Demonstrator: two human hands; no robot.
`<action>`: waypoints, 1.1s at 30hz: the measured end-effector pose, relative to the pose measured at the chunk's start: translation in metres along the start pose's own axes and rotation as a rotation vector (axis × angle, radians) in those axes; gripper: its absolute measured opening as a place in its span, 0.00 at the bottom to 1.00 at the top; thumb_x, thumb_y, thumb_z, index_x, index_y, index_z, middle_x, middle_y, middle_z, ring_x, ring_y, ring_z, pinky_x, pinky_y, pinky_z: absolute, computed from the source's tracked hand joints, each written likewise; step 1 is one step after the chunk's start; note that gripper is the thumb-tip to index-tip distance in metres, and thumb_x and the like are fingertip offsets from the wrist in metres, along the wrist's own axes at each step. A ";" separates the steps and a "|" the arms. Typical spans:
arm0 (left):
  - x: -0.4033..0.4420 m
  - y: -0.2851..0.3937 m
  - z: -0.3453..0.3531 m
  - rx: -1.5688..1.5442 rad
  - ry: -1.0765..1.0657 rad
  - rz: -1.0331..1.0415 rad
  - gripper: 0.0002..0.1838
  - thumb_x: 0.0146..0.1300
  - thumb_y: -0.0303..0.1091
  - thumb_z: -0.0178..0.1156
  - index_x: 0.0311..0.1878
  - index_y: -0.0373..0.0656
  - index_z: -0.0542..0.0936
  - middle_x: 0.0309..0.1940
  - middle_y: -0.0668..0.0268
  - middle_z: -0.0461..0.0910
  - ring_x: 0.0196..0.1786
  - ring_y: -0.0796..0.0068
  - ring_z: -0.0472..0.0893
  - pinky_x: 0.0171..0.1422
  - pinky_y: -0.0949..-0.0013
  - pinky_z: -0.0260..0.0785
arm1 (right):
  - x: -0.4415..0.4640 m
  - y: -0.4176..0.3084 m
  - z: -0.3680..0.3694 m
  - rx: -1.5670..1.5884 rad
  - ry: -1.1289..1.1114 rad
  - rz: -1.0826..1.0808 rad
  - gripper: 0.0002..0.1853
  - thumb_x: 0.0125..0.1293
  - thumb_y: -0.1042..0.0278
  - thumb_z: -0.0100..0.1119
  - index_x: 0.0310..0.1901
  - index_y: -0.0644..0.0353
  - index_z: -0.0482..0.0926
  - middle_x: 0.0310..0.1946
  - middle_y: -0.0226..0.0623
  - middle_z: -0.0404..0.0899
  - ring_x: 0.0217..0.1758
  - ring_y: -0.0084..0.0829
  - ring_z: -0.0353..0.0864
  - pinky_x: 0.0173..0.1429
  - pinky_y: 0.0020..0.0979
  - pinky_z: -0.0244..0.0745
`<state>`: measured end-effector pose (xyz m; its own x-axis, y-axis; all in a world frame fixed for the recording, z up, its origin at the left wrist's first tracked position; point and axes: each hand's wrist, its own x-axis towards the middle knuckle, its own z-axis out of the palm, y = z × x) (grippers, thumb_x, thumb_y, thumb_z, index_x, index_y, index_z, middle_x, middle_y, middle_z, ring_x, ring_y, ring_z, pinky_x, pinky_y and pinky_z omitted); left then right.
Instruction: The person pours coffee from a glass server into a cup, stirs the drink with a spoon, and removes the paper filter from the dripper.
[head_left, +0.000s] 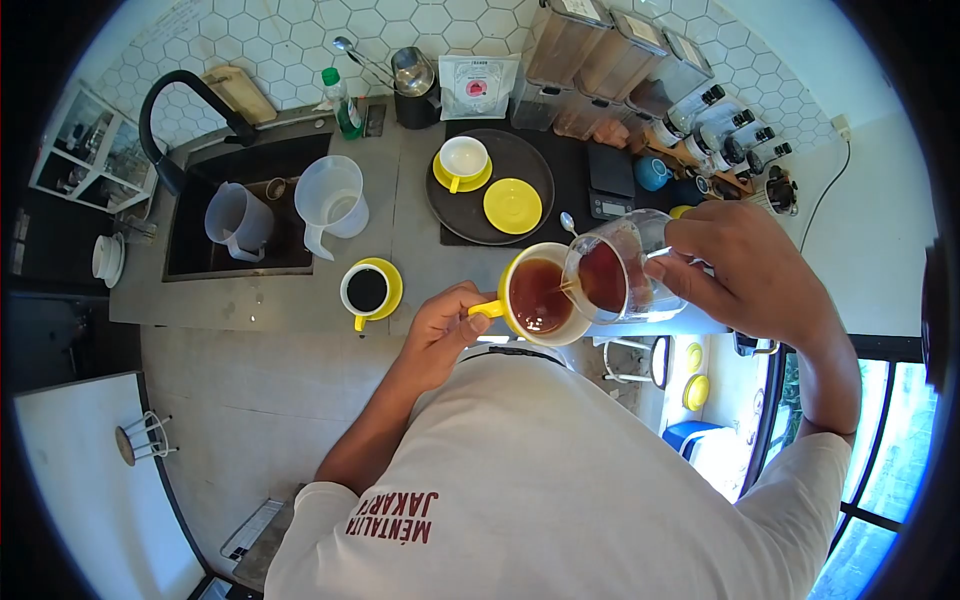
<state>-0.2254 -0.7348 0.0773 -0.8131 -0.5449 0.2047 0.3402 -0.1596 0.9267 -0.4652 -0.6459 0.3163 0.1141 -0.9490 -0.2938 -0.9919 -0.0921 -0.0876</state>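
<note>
My left hand (445,330) is closed on the yellow handle of a cup (566,333) with a white inside, held up at the counter's front edge. My right hand (755,262) grips a glass carafe (645,300) by its handle. The carafe is tilted to the left over the cup, and a thin stream of reddish-brown liquid runs from its lip. Both vessels hold that liquid. Left of my left hand, a yellow cup (346,288) of dark liquid stands on a yellow saucer (394,290).
Behind my hands, a round dark tray (440,205) carries a cup (464,157) on its saucer and a bare saucer (512,206). A scale (611,180) and spoon (567,222) lie right. Left are a plastic pitcher (332,195) and the sink (240,272) with another pitcher (238,217).
</note>
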 end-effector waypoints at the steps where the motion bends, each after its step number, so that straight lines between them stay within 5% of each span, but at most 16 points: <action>1: 0.000 0.000 0.000 0.006 0.000 -0.001 0.09 0.69 0.33 0.54 0.42 0.37 0.76 0.30 0.71 0.68 0.31 0.82 0.63 0.37 0.76 0.55 | 0.000 0.000 0.001 -0.004 0.011 -0.004 0.17 0.68 0.56 0.51 0.28 0.60 0.79 0.19 0.39 0.75 0.25 0.38 0.76 0.31 0.39 0.67; 33: -0.002 -0.004 -0.001 -0.018 -0.007 0.003 0.09 0.69 0.35 0.54 0.42 0.38 0.77 0.30 0.71 0.67 0.32 0.82 0.63 0.38 0.76 0.54 | -0.001 -0.001 0.004 0.007 0.022 -0.011 0.17 0.68 0.57 0.49 0.30 0.60 0.79 0.19 0.39 0.75 0.24 0.38 0.75 0.31 0.38 0.67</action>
<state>-0.2248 -0.7337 0.0730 -0.8151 -0.5398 0.2101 0.3512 -0.1721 0.9203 -0.4644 -0.6435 0.3132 0.1239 -0.9543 -0.2718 -0.9901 -0.1009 -0.0972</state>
